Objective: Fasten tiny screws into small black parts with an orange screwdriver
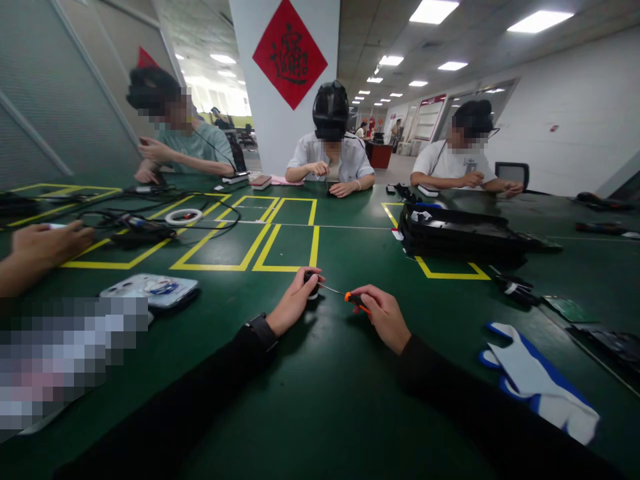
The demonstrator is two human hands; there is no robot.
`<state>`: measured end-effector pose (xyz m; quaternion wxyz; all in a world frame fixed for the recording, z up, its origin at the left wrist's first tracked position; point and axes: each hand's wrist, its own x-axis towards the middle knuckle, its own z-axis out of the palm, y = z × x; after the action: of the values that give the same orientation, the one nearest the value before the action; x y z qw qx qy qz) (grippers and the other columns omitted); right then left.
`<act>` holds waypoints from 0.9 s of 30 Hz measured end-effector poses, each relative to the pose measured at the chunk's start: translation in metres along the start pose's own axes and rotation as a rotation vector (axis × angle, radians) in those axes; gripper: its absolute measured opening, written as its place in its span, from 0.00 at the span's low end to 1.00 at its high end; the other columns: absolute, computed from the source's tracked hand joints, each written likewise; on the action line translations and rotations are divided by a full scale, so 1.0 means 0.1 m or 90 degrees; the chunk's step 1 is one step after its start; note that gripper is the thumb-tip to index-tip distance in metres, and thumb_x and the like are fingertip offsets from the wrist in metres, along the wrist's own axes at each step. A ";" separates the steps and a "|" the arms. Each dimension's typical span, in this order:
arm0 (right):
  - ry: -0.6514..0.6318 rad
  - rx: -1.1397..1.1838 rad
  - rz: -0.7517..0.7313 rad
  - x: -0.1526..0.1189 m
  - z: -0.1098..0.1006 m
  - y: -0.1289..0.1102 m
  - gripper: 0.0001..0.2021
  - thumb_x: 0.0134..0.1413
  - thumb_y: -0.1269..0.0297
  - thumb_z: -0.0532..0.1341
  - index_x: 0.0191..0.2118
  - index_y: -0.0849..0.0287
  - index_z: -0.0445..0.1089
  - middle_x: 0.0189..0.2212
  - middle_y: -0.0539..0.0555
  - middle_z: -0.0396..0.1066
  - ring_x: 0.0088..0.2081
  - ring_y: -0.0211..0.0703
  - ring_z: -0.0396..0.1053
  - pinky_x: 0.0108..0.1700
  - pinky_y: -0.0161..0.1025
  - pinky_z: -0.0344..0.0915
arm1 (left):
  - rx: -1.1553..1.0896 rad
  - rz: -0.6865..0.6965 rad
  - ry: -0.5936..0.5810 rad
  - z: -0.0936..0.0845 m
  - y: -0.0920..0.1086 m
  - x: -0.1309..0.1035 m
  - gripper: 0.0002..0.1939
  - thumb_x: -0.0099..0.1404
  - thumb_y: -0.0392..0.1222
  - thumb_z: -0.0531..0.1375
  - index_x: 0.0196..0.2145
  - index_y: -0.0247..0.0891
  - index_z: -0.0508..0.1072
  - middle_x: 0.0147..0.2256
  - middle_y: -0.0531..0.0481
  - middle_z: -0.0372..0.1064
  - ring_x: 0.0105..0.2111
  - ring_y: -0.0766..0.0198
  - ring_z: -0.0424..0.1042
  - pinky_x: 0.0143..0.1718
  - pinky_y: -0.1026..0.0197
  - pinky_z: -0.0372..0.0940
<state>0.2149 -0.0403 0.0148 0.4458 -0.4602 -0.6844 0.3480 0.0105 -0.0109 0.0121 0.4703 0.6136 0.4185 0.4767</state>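
My left hand is closed around a small black round object with a pale band near its base, low over the green table. What kind of object it is I cannot make out. In my right hand is a screwdriver with an orange and black handle, gripped between thumb and fingers. Its thin metal shaft points left, and the tip meets or nearly meets the side of the black object. My palm and fingers hide part of the handle.
White and blue gloves lie at right, near a green circuit board. Black trays are stacked behind them. Left are a phone, tangled black cables and a white ring. Another person's hand reaches in; several people sit around.
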 end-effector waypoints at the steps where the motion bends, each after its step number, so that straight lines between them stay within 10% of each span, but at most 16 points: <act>1: 0.012 0.005 0.010 0.00 0.00 0.00 0.12 0.56 0.65 0.48 0.36 0.59 0.68 0.28 0.51 0.70 0.28 0.36 0.67 0.34 0.36 0.63 | -0.022 0.001 0.000 0.01 0.00 0.00 0.19 0.63 0.53 0.46 0.46 0.40 0.61 0.41 0.47 0.64 0.41 0.64 0.64 0.47 0.57 0.56; 27: 0.075 -0.056 -0.122 0.00 -0.06 -0.14 0.08 0.49 0.75 0.57 0.35 0.57 0.66 0.39 0.53 0.65 0.42 0.42 0.66 0.43 0.43 0.66 | -0.112 -0.108 -0.057 -0.11 0.18 0.06 0.16 0.63 0.47 0.49 0.47 0.40 0.58 0.39 0.48 0.62 0.39 0.64 0.63 0.45 0.57 0.58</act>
<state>0.2162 -0.0445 0.0300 0.4960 -0.4314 -0.7125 0.2454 0.0024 -0.0074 0.0315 0.5791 0.5530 0.4040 0.4424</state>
